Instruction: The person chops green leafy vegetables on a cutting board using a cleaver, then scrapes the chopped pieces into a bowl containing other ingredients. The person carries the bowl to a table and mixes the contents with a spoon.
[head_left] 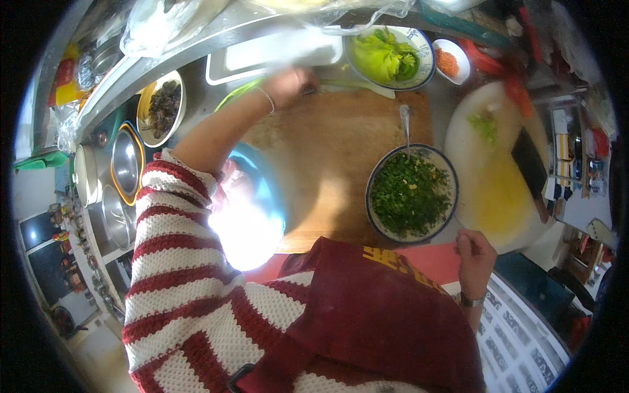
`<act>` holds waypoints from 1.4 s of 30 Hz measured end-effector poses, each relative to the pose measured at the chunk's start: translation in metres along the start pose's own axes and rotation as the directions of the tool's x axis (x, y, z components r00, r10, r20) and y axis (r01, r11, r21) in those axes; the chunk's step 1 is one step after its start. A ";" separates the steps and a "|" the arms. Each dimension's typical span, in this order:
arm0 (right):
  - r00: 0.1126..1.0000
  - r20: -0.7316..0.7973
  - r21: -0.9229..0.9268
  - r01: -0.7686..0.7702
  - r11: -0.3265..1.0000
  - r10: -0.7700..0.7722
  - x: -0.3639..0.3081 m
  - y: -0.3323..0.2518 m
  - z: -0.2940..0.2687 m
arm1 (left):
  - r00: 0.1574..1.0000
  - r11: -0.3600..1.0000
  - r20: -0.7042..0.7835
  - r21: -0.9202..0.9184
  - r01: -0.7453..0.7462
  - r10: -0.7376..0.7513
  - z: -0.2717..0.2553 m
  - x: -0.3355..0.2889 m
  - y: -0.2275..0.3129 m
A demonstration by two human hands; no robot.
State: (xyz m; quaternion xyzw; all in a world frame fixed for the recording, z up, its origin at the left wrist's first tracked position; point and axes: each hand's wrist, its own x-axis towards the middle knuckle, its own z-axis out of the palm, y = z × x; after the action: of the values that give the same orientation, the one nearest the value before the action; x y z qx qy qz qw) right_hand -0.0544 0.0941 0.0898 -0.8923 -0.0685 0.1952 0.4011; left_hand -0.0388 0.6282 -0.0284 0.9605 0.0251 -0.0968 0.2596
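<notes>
My left hand [291, 86], blurred, reaches across to the far edge of the wooden cutting board [314, 157]. Long green stalks [239, 95] lie to its left, and a pale green-white stalk [370, 87] lies to its right. Whether its fingers hold anything is unclear. My right hand [476, 252] is curled closed near the front right, off the board, with nothing visible in it. Close to it, on the board's right side, stands a bowl [375, 219] of chopped green herbs [411, 194] with a metal spoon [405, 124] in it.
A brightly lit blue basin [272, 177] sits at the board's left. Behind are a white tray [223, 69], a bowl of leafy greens [386, 57] and a small dish of orange bits [447, 64]. A cleaver [528, 160] lies on a round board [468, 170]; a bowl of dark food [164, 108] stands left.
</notes>
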 end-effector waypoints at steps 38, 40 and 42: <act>0.997 0.070 -0.008 -0.039 0.999 0.039 0.010 -0.002 0.007 | 0.955 0.793 0.257 0.546 -0.269 0.147 -0.017 0.016 0.015; 0.996 0.069 -0.039 -0.047 0.998 0.050 0.011 -0.003 0.007 | 0.954 0.802 0.285 0.545 -0.244 0.096 -0.012 0.020 0.016; 0.996 0.079 -0.030 -0.033 0.999 0.036 0.011 -0.004 0.007 | 0.948 0.805 0.317 0.552 -0.219 0.040 -0.007 0.024 0.017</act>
State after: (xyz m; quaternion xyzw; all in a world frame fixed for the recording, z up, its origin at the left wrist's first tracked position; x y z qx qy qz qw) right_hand -0.0466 0.1049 0.0854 -0.8905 -0.0718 0.2366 0.3820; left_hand -0.0120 0.6169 -0.0191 0.9683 -0.1101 -0.2211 -0.0386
